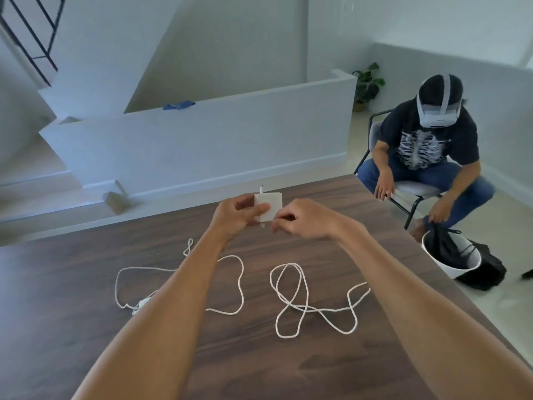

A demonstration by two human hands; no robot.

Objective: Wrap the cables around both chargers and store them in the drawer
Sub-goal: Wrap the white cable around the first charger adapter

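My left hand (235, 216) grips a white square charger (271, 204) above the far part of the dark wooden table (259, 365). My right hand (300, 222) is curled right beside the charger's lower right corner, pinching at its cable end. One white cable (300, 301) lies in loose loops on the table to the right. A second white cable (230, 284) loops on the left and leads to a second charger (141, 304), mostly hidden behind my left forearm. No drawer is in view.
A person wearing a headset (427, 145) sits on a chair past the table's right corner. A white bucket with a black bag (450, 255) stands on the floor beside them. A low white wall (202, 145) runs behind the table.
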